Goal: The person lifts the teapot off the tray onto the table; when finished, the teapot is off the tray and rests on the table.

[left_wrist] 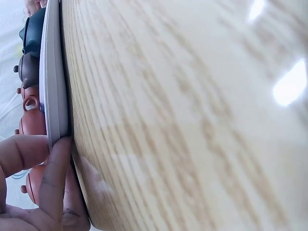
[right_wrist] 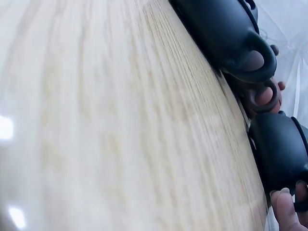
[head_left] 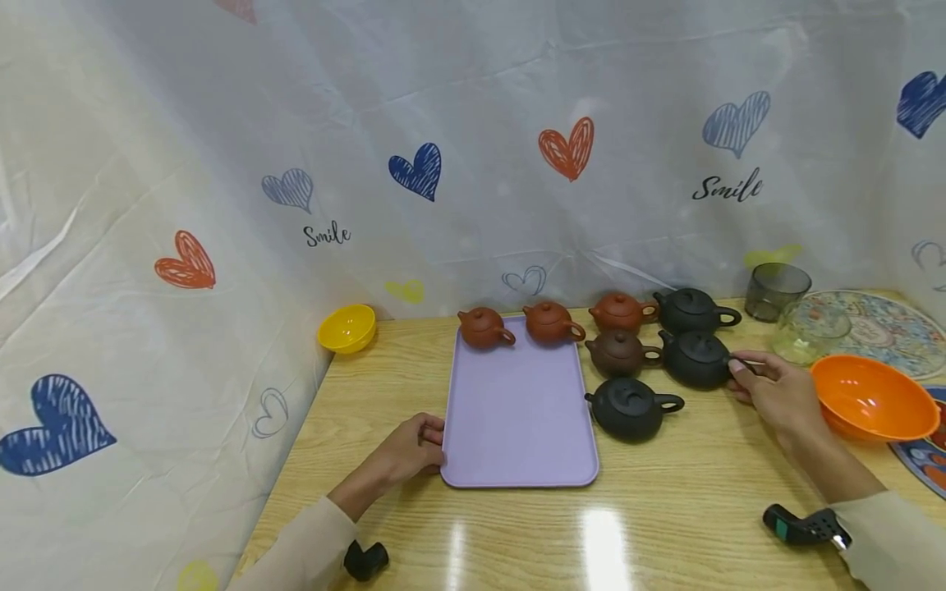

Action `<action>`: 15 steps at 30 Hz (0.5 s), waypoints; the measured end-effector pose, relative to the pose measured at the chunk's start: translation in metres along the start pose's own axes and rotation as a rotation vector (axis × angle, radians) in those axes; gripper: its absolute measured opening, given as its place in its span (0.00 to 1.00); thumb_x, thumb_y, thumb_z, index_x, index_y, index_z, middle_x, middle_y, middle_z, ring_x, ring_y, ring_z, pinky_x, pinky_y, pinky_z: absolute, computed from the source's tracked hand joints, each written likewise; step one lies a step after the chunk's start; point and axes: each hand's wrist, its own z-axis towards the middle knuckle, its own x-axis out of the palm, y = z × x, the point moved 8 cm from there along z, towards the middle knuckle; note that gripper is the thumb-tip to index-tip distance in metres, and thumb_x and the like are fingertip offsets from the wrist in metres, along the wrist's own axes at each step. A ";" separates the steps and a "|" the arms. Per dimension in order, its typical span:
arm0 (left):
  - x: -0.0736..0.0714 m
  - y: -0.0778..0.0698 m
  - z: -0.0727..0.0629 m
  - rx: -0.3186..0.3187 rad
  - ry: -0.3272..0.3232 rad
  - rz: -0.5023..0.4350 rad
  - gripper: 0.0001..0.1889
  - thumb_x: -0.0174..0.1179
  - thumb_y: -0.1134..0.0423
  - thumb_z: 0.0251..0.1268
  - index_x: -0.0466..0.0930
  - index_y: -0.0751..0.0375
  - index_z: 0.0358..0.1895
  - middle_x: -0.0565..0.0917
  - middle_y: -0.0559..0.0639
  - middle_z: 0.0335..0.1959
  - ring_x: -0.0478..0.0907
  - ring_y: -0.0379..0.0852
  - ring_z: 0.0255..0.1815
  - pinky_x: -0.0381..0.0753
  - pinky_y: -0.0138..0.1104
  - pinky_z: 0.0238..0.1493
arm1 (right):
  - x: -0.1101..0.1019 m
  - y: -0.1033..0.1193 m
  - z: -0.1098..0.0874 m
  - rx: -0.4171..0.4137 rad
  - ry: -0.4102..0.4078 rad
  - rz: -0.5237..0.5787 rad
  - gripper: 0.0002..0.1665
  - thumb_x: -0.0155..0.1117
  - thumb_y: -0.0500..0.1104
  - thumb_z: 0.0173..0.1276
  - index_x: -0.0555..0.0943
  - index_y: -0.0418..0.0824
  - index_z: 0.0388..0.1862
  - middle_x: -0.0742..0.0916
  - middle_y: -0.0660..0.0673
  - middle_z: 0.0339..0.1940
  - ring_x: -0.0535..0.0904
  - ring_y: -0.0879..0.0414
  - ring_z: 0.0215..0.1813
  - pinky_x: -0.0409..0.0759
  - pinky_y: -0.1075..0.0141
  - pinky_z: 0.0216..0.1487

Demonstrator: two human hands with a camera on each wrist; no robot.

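My left hand (head_left: 406, 447) grips the left edge of a lilac tray (head_left: 517, 419), with fingertips (left_wrist: 60, 147) at its rim in the left wrist view. On the right, my right hand (head_left: 779, 398) pinches the handle of a black teapot (head_left: 695, 361), which stands on the table. Two small reddish-brown teapots, one at the tray's far left corner (head_left: 482, 328) and another at its far right (head_left: 548, 322), sit on the tray. Beside the tray's right edge are another black teapot (head_left: 628, 410), a dark brown teapot (head_left: 617, 355) and a third reddish-brown teapot (head_left: 617, 313).
Behind the held teapot stands one more black teapot (head_left: 689, 312). To the right are a dark glass (head_left: 776, 295), a pale clear glass (head_left: 801, 341), an orange bowl (head_left: 872, 402) and a patterned round mat (head_left: 879, 324). A yellow bowl (head_left: 347, 330) sits at the far left.
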 end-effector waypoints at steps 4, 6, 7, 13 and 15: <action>0.000 -0.001 -0.001 0.006 0.000 0.001 0.29 0.62 0.76 0.55 0.66 0.74 0.62 0.74 0.63 0.49 0.77 0.49 0.43 0.86 0.40 0.44 | 0.001 0.000 0.003 0.015 -0.008 -0.040 0.17 0.56 0.47 0.77 0.77 0.42 0.59 0.80 0.67 0.36 0.83 0.68 0.34 0.86 0.72 0.38; 0.000 -0.001 -0.001 0.005 0.002 0.003 0.29 0.62 0.76 0.56 0.66 0.74 0.62 0.74 0.62 0.49 0.77 0.49 0.43 0.86 0.40 0.44 | 0.002 -0.001 0.004 0.021 -0.009 -0.050 0.18 0.56 0.47 0.77 0.76 0.41 0.61 0.79 0.65 0.38 0.83 0.69 0.35 0.86 0.72 0.39; 0.000 -0.002 -0.001 0.003 0.002 0.005 0.29 0.63 0.76 0.56 0.67 0.74 0.62 0.74 0.62 0.49 0.77 0.49 0.43 0.86 0.40 0.44 | 0.002 -0.001 0.004 0.024 -0.010 -0.059 0.20 0.55 0.48 0.78 0.76 0.40 0.62 0.78 0.63 0.39 0.82 0.69 0.35 0.86 0.72 0.39; -0.001 -0.002 -0.001 -0.006 0.003 0.011 0.28 0.63 0.76 0.56 0.67 0.73 0.62 0.75 0.62 0.49 0.77 0.49 0.43 0.86 0.39 0.45 | 0.001 0.000 0.005 0.025 -0.010 -0.092 0.19 0.54 0.49 0.78 0.76 0.42 0.61 0.77 0.61 0.41 0.82 0.70 0.35 0.86 0.72 0.37; 0.000 -0.001 0.000 -0.003 0.004 0.009 0.28 0.63 0.76 0.56 0.67 0.73 0.62 0.75 0.62 0.49 0.77 0.49 0.43 0.86 0.39 0.45 | 0.000 0.000 0.005 0.022 -0.007 -0.089 0.17 0.53 0.49 0.78 0.76 0.45 0.60 0.77 0.63 0.39 0.82 0.71 0.34 0.86 0.72 0.37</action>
